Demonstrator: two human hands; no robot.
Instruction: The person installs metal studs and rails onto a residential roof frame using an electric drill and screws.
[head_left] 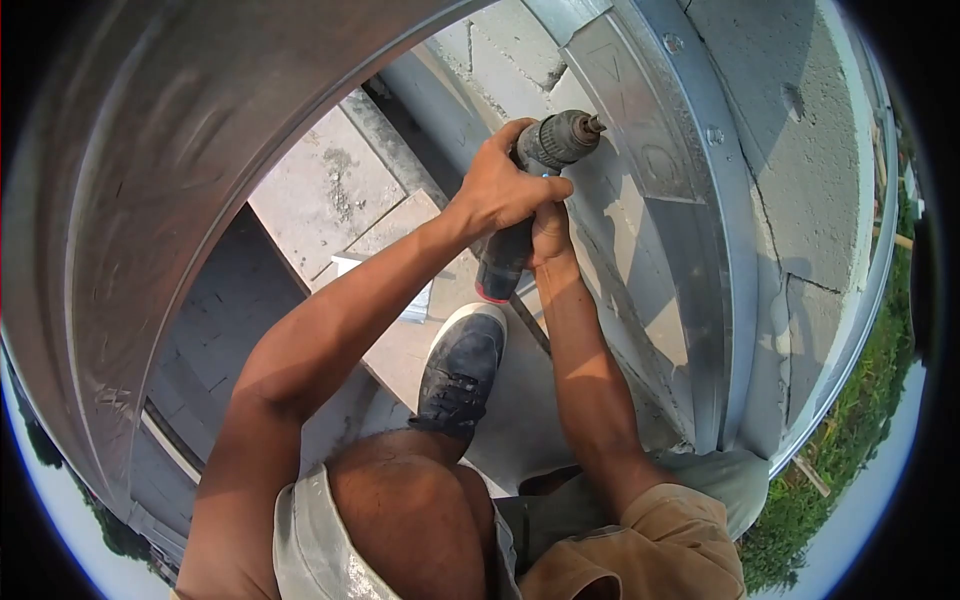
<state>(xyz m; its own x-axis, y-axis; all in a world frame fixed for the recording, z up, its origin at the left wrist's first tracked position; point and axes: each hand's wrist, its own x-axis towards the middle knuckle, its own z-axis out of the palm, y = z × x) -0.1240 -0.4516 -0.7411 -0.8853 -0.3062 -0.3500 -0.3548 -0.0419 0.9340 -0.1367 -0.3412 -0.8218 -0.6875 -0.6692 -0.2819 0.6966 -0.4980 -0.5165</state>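
A dark cordless drill [560, 139] is held up in both hands, its chuck and short bit pointing to the upper right. My left hand [497, 182] wraps over the drill's body from the left, with its thumb across the near side. Lower down, my right hand [549, 232] is closed round the drill's grip, fingers partly hidden behind it. The red-edged base of the drill [494, 284] hangs just above a dark shoe [464, 366]. The bit is near a metal channel [640, 120] on the right and appears apart from it.
A large curved metal sheet [110, 200] spans the left and top. Pale blocks [325, 185] lie beneath, beside a dark gap [235, 300]. Metal studs with screws [715, 135] run down the right against a cracked block wall [800, 260]. Greenery [835, 450] shows beyond the right edge.
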